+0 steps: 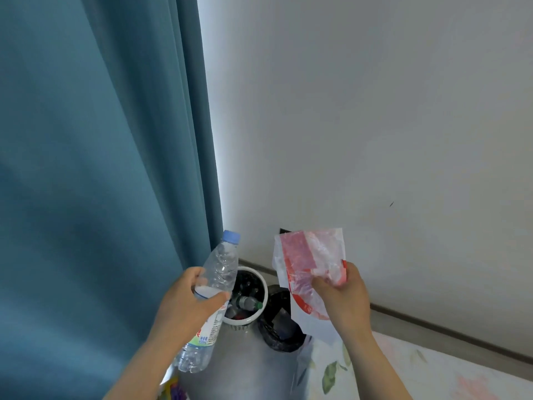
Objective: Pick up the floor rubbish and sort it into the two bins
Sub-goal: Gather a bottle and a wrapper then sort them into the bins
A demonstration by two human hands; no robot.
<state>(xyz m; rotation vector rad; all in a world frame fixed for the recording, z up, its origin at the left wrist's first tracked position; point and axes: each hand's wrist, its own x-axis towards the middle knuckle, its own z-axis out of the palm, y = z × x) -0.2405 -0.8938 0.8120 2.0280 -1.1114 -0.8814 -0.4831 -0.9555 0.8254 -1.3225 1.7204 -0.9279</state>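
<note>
My left hand (189, 301) grips a clear plastic water bottle (215, 280) with a blue cap, held tilted above the floor. My right hand (344, 298) pinches a crumpled red-and-white plastic wrapper (310, 264), held up in front of the wall. Below and between the hands stand two bins in the corner. A white bin (261, 284) holds a bottle with a green cap and other dark rubbish. To its right is a bin lined with a black bag (277, 327), partly hidden behind the wrapper.
A teal curtain (101, 168) hangs at the left, reaching down beside the white bin. A pale wall (375, 111) with a grey skirting board (447, 333) runs behind the bins. A floral-patterned surface (403, 370) lies at the lower right.
</note>
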